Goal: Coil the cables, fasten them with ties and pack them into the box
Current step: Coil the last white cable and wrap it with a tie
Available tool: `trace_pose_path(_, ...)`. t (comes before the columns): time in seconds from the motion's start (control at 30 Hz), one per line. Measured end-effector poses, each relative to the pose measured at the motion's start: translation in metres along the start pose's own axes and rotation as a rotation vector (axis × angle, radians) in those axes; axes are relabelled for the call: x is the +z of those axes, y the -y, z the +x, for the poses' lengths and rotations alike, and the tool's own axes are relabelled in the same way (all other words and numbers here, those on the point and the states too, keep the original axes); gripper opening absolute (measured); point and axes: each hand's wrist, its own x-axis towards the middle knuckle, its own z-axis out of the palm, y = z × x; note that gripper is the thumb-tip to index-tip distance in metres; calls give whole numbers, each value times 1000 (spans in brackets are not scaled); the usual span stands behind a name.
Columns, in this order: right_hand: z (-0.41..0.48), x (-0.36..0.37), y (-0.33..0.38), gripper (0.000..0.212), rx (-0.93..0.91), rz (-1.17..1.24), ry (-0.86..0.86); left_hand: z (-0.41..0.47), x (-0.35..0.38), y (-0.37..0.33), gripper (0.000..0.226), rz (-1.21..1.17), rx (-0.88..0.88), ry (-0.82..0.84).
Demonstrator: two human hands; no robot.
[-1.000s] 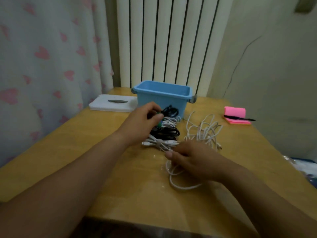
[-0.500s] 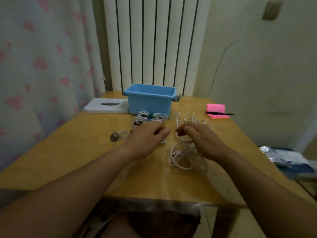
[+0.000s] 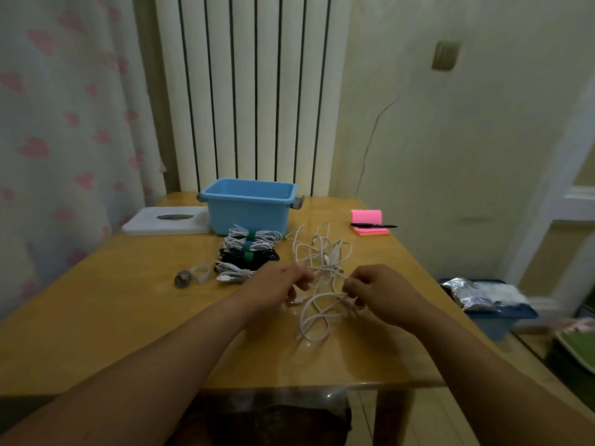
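A loose tangle of white cable lies on the wooden table in front of me. My left hand and my right hand each pinch a strand of it, fingers curled, about a hand's width apart. Behind my left hand lie coiled cables: two white bundles with green ties, a black bundle and a small white one. A roll of tie tape sits left of them. The blue box stands at the back, open.
A white flat lid or tissue pack lies left of the box. Pink sticky notes with a black pen sit at the back right. A radiator and a curtain stand behind the table. A blue bin with bags stands on the floor at right.
Both hands have left the coiled bundles and moved right onto the loose white cable. My head has pulled back, so more of the room shows.
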Motion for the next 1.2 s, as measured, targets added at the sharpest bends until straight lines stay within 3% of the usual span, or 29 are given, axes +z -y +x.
trace_pose_path(0.07,3,-3,-3,23,44,88,-109,10,2,8,30,190,4,-40)
trace_pose_path(0.17,10,-21,3,23,72,407,-314,13,8,12,41,507,-32,84)
trace_pose_path(0.27,16,-43,10,23,48,575,-395,16,13,9,17,667,8,76)
trace_pose_path(0.4,16,-59,10,24,10,522,-473,25,6,7,12,528,-27,-42)
trace_pose_path(0.53,21,-77,3,22,40,651,-538,33,-22,-14,10,254,-54,-185)
trace_pose_path(0.67,19,-68,-5,30,100,84,-454,35,-48,-59,20,131,30,-231)
trace_pose_path(0.73,17,-61,3,37,-16,11,-545,35,-55,-76,28,161,119,-231)
trace_pose_path(0.8,14,-54,24,33,-159,47,-615,35,-57,-84,29,189,155,-218)
trace_pose_path(0.87,15,-44,48,33,-224,117,-506,34,-56,-86,28,186,171,-187)
trace_pose_path(0.93,16,-34,63,36,-213,114,-310,32,-52,-85,26,103,179,-140)
trace_pose_path(1.0,20,-25,65,25,-204,37,-190,27,-48,-83,25,-17,166,-113)
trace_pose_path(1.07,20,-23,63,19,-199,108,-186,24,-48,-76,24,-31,123,-116)
trace_pose_path(1.2,19,-31,67,31,-51,467,-224,18,-49,-61,19,88,-1,13)
